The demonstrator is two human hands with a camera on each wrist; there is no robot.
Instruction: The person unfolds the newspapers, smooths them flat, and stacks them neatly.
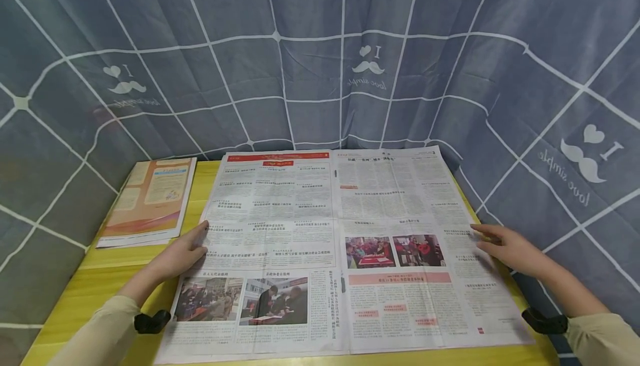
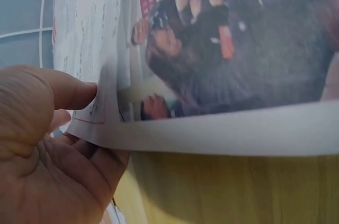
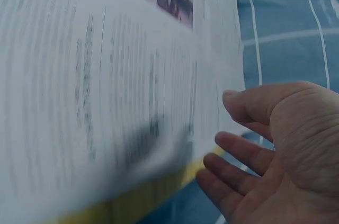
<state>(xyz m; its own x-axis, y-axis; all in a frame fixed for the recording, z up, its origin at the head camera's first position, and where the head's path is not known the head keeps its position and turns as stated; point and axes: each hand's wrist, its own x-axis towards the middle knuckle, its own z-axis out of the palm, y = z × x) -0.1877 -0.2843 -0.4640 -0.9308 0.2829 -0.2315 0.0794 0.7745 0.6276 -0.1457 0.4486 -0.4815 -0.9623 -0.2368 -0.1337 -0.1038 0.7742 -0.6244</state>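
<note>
A newspaper (image 1: 295, 244) lies spread out on the yellow table, its pages covered with print and several photos. At its left edge my left hand (image 1: 177, 255) pinches the sheets. The left wrist view shows the thumb on top of the paper and the other fingers (image 2: 100, 171) beneath it, with the edge raised off the table. My right hand (image 1: 510, 248) is at the right edge, fingers loosely bent. In the right wrist view its thumb and fingers (image 3: 235, 179) are spread apart beside the paper's margin, holding nothing.
An orange and white stack of printed papers (image 1: 150, 202) lies at the back left of the yellow table (image 1: 85, 294). Around the table hangs a grey-blue curtain (image 1: 310, 71) with white grid lines. Each wrist wears a black band (image 1: 150, 321).
</note>
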